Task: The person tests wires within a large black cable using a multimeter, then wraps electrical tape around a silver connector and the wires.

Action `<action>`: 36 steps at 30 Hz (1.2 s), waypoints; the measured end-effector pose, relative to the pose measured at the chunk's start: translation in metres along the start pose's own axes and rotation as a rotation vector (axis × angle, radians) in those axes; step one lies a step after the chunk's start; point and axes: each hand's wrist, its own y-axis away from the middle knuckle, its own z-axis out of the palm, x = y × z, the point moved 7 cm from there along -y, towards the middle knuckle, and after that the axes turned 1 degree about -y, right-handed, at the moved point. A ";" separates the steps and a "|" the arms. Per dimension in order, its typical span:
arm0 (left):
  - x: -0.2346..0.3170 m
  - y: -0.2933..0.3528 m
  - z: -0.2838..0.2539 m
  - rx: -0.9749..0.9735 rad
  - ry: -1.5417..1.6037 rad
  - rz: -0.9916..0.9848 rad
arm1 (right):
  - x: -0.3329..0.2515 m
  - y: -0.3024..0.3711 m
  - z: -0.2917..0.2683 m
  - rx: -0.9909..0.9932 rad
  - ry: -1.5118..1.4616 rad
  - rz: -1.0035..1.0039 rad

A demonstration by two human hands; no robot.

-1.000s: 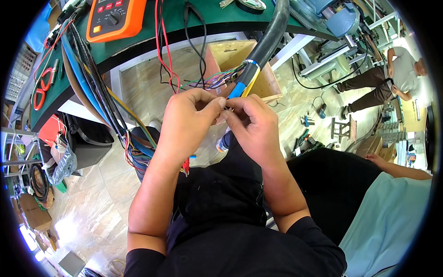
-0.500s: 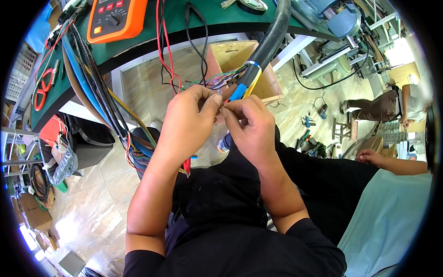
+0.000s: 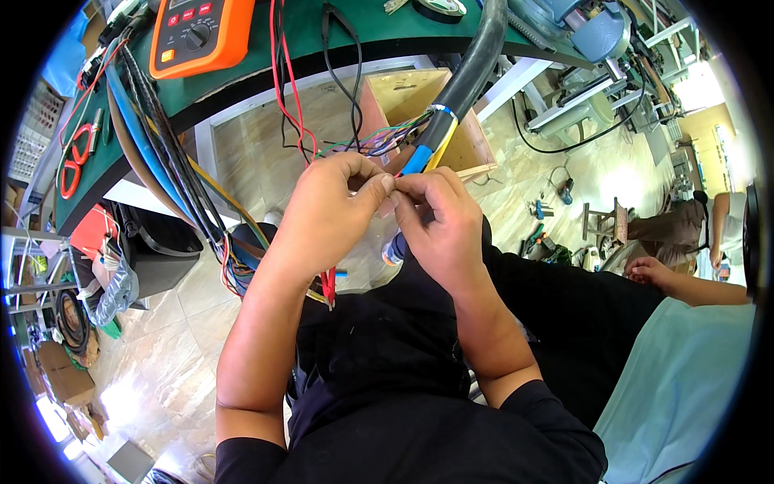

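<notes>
My left hand [image 3: 334, 206] and my right hand [image 3: 446, 226] meet in front of me, each pinching thumb to forefinger. Their fingertips touch and cover whatever lies between them. Just beyond sits the stripped end of a thick black cable [image 3: 476, 68], hanging off the bench. Out of it come a blue core [image 3: 417, 160], a yellow core [image 3: 443, 145] and a fan of thin coloured wires [image 3: 395, 139]. Beneath my left wrist dangles a red clip [image 3: 328, 286]. Red test leads [image 3: 291, 89] and black test leads [image 3: 358, 89] drop from the bench behind my hands.
An orange meter [image 3: 200, 36] rests on the green bench [image 3: 266, 68], with red-handled scissors [image 3: 76, 161] farther left. A second cable bundle [image 3: 173, 169] hangs at the left. Below stands a wooden box [image 3: 403, 93]. A seated person's hand [image 3: 649, 273] is close on my right.
My fingertips have drawn together, the left hand shifting slightly right and down. The red clip hangs a little lower. At the far right, a standing person has moved toward the picture's edge.
</notes>
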 end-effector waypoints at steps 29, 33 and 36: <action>0.025 0.007 -0.003 0.163 0.156 0.124 | 0.010 0.002 -0.003 -0.026 -0.142 0.121; 0.002 0.015 -0.003 0.241 0.237 -0.042 | 0.027 0.014 -0.002 -0.001 -0.328 0.262; -0.026 0.027 0.017 0.228 0.338 -0.004 | 0.028 0.016 -0.002 0.013 -0.353 0.257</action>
